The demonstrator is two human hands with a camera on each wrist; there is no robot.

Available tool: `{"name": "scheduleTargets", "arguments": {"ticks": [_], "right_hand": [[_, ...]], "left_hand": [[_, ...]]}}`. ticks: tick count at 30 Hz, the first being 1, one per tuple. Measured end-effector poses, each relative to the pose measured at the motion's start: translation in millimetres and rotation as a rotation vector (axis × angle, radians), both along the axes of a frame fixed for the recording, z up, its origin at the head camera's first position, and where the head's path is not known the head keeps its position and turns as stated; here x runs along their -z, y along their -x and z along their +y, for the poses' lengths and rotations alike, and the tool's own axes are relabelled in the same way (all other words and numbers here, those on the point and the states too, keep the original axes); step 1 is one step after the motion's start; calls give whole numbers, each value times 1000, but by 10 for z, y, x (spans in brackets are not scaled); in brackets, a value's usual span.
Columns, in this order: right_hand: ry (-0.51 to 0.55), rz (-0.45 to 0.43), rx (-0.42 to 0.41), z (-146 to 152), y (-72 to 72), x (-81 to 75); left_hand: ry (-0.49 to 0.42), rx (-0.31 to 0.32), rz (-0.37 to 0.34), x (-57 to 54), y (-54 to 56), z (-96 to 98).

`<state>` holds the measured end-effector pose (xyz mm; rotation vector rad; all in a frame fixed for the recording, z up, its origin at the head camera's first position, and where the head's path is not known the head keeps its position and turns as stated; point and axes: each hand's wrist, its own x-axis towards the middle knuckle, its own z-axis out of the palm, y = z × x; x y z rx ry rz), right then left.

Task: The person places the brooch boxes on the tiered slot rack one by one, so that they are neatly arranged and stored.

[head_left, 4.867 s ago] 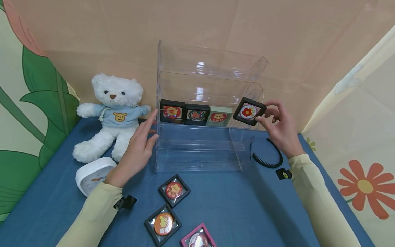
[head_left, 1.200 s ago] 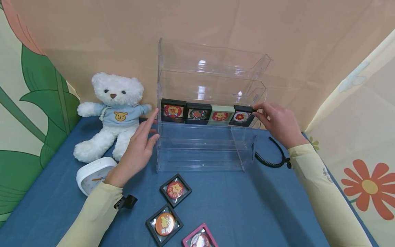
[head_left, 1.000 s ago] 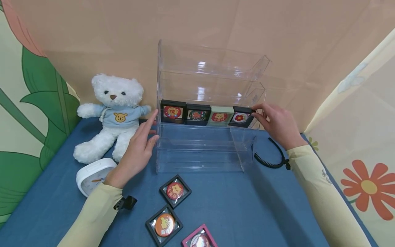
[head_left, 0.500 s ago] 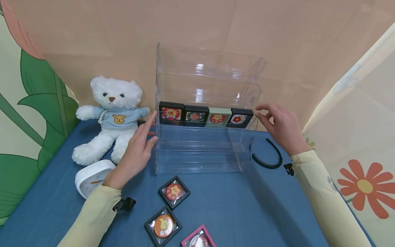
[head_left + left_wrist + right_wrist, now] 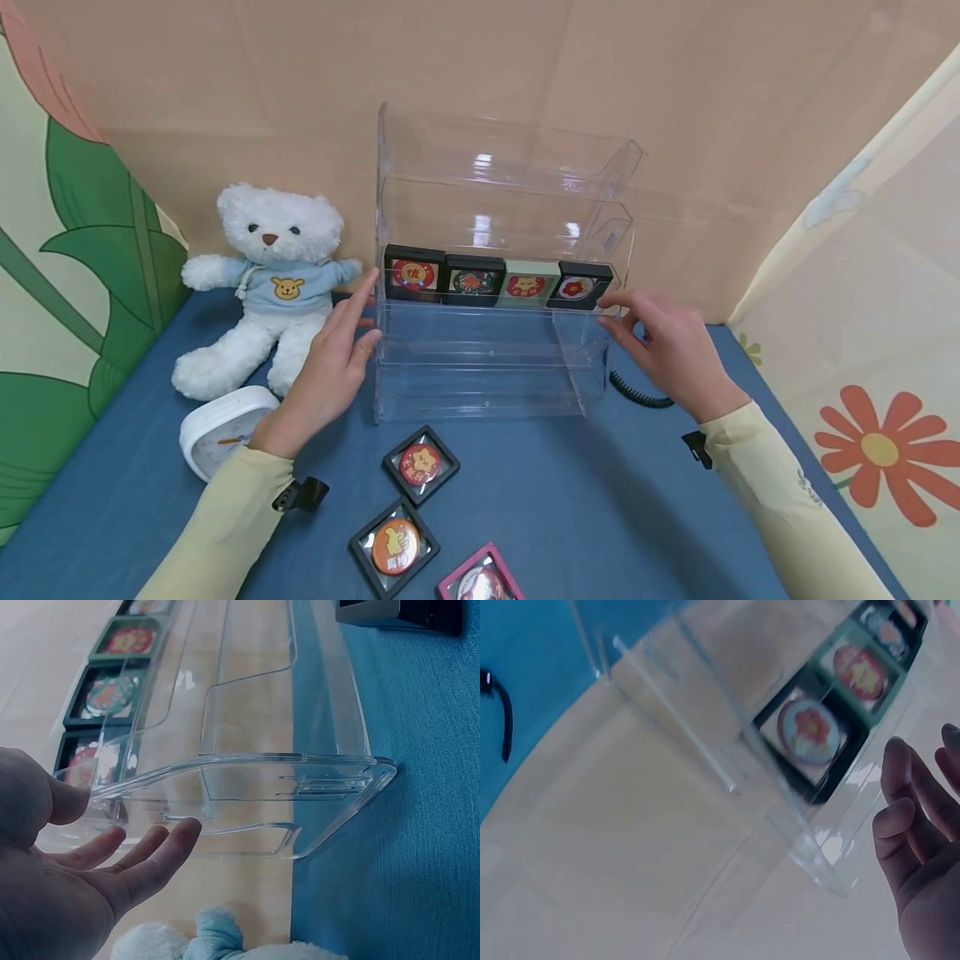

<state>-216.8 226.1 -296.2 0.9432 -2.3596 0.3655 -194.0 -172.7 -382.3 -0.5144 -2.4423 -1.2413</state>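
Note:
A clear acrylic rack (image 5: 480, 392) with stepped tiers stands on the blue cloth. Its middle tier holds a row of square display frames with round badges: two black frames on the left, a pale green frame (image 5: 527, 286) and, at the right end, a black frame with a red flower badge (image 5: 579, 287). My left hand (image 5: 326, 379) rests its outstretched fingers by the rack's left side panel. Just right of the flower frame, my right hand (image 5: 671, 346) has loosely bent fingers with nothing between them, fingertips at the rack's right end.
On the cloth in front lie a black frame with a star badge (image 5: 420, 464), one with an orange badge (image 5: 394, 547) and a pink frame (image 5: 481, 573). A white teddy bear (image 5: 273, 287) and a white clock (image 5: 225, 433) stand left. A black coiled cord (image 5: 637, 393) lies right.
The flower frame, earlier in my right hand, went onto the middle tier at the row's right end. My right hand let go and moved down slightly. The left hand stayed put.

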Motion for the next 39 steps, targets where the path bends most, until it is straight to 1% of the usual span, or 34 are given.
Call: {"name": "scheduleTargets", "arguments": {"ticks": [4,8,14,20,27,31,35,39], "right_hand": [[-16,-37,-20,-26,-142,74],[-17,-96,-45,-41,-281,140],[-23,-183,-81,-34,-433,253],[-15,-290,-123,-10,-576,406],[-12,-444,-148,-12,-737,619],[-10,-542,-178,-22,-818,701],[-24,-669,-227,-51,-892,762],[-50,-820,-267,-92,-964,855]], "left_hand": [[-1,3,-3,-8,-3,1],[-4,0,-13,-22,-10,2],[-7,-14,-33,-35,-5,6],[-2,-14,-30,-37,-6,7],[-8,-1,-44,-49,-16,21],[-4,-2,-40,-43,-13,17],[2,-5,-25,-32,0,4],[0,-3,-19,-26,4,3]]}}
